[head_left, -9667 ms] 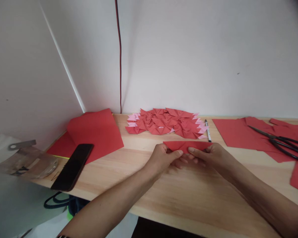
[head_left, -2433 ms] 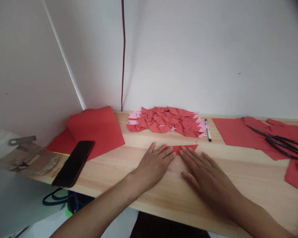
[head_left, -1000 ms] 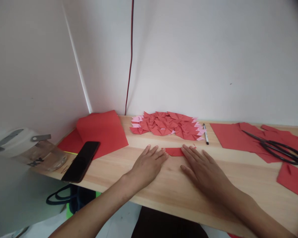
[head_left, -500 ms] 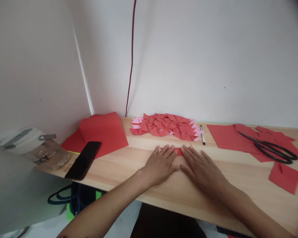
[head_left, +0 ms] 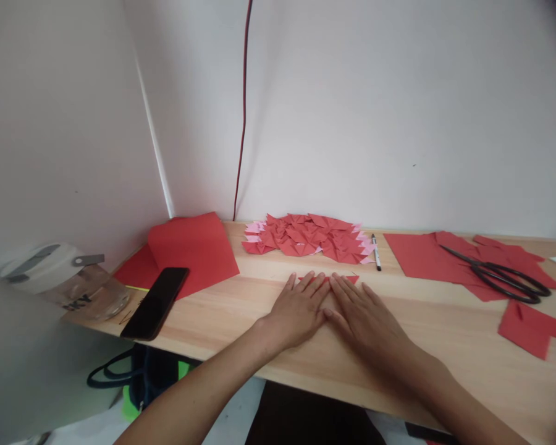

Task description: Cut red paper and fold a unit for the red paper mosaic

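My left hand (head_left: 301, 306) and my right hand (head_left: 359, 309) lie flat and side by side on the wooden table (head_left: 241, 309), fingers stretched out. Both press on a small folded red paper piece (head_left: 352, 279), which is almost wholly hidden under the fingers; only a red corner shows past my right fingertips. Just beyond the fingertips lies a spread of several folded red and pink paper pieces (head_left: 308, 238) near the wall.
A pen (head_left: 376, 259) lies right of the folded pieces. Red sheets (head_left: 426, 259) with black scissors (head_left: 505, 278) lie at the right, a cut red piece (head_left: 532, 327) nearer me. At left are red paper (head_left: 194, 247), a black phone (head_left: 156, 301) and a clear jar (head_left: 74, 290).
Earlier both hands held the red piece up and folded it. Since then it was laid down and pressed flat; in the last second my hands closed together over it.
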`<state>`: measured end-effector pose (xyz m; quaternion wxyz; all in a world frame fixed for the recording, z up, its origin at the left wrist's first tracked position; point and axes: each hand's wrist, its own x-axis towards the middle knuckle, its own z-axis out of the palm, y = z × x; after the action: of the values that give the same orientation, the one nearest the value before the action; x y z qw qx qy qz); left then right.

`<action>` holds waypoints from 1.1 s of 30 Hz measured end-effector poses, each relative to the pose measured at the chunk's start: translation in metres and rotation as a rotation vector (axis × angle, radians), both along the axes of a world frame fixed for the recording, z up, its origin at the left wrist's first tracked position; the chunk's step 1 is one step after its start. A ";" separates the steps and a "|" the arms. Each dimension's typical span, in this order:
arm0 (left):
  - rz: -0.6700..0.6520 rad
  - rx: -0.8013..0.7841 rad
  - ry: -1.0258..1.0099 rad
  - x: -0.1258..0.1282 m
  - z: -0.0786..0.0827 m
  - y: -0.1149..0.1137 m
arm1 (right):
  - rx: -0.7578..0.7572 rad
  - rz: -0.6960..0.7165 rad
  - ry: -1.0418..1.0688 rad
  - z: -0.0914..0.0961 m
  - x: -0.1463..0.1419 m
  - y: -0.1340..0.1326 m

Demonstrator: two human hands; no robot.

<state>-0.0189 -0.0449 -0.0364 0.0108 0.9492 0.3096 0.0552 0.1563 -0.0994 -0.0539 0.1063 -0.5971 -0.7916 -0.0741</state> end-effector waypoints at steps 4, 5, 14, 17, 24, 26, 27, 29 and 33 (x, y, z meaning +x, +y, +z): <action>0.009 -0.022 -0.014 -0.002 0.001 -0.001 | -0.024 -0.030 0.011 0.000 0.007 -0.001; 0.015 -0.029 -0.015 -0.004 0.002 -0.002 | -0.028 -0.036 0.014 0.000 0.008 -0.001; 0.063 -0.033 0.031 -0.031 0.010 -0.009 | -0.019 -0.067 -0.038 0.000 0.014 -0.006; 0.098 -0.039 0.057 -0.017 0.020 -0.014 | -0.003 -0.085 -0.061 -0.002 0.021 -0.006; 0.050 -0.026 -0.010 0.023 0.010 -0.018 | 0.001 -0.052 -0.078 -0.008 0.034 -0.005; 0.038 -0.049 0.000 0.023 0.006 -0.015 | 0.001 -0.055 -0.084 -0.009 0.045 -0.008; 0.031 -0.058 0.005 0.022 0.005 -0.013 | 0.002 -0.064 -0.086 -0.009 0.050 -0.009; 0.025 -0.072 0.013 0.020 0.005 -0.012 | 0.007 -0.098 -0.089 -0.007 0.060 -0.011; 0.043 -0.090 0.011 0.020 0.006 -0.013 | 0.062 -0.149 -0.064 0.000 0.052 -0.006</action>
<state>0.0011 -0.0580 -0.0308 0.0506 0.9412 0.3319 0.0365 0.2079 -0.1056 -0.0543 0.0937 -0.6479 -0.7455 -0.1254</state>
